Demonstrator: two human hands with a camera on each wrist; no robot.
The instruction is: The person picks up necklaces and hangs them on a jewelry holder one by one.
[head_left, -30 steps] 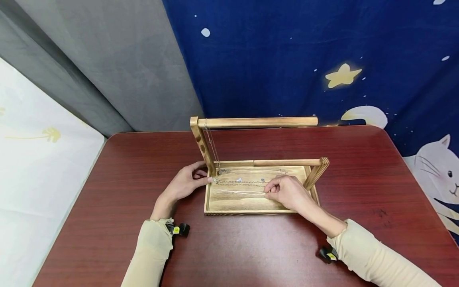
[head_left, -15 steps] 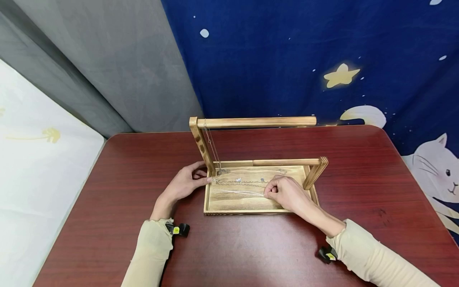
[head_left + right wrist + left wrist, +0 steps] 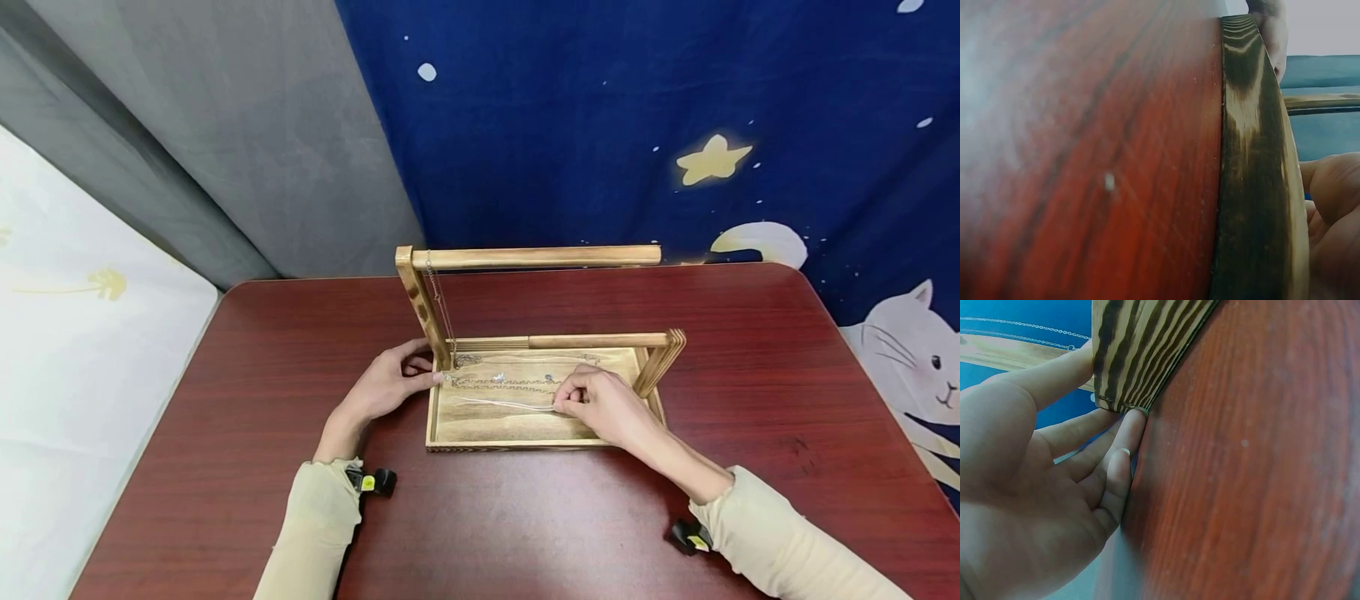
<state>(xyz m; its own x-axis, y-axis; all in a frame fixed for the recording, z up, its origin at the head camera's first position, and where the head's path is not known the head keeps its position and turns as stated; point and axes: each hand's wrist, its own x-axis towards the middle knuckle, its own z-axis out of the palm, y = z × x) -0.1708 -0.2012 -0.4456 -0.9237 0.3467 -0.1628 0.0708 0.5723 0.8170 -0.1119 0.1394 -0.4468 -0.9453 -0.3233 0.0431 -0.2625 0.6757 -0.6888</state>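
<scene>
In the head view a wooden jewelry stand has a shallow tray (image 3: 495,446) at its base and a raised crossbar (image 3: 536,257). My right hand (image 3: 606,404) reaches over the tray, thumb and fingertips pinching one end of a thin silver necklace (image 3: 510,404) that stretches left across the tray floor. My left hand (image 3: 386,382) holds the tray's left end, thumb at the rim and fingers by the upright post (image 3: 424,308). The left wrist view shows this left hand (image 3: 1041,481) against the tray's striped end (image 3: 1141,350). The tray wall hides most of my right hand (image 3: 1338,212) in the right wrist view.
Behind the pinched necklace lies another chain necklace (image 3: 502,385) with small pendants. A necklace (image 3: 441,296) hangs from the left end of the crossbar. A lower bar (image 3: 600,341) ends at a short post (image 3: 660,362) on the right. The stand sits on a reddish-brown table (image 3: 300,333).
Strands of the pinched necklace have drawn closer together, and its left end has shifted slightly right. The hanging necklace sways a little. Both hands stay nearly where they were.
</scene>
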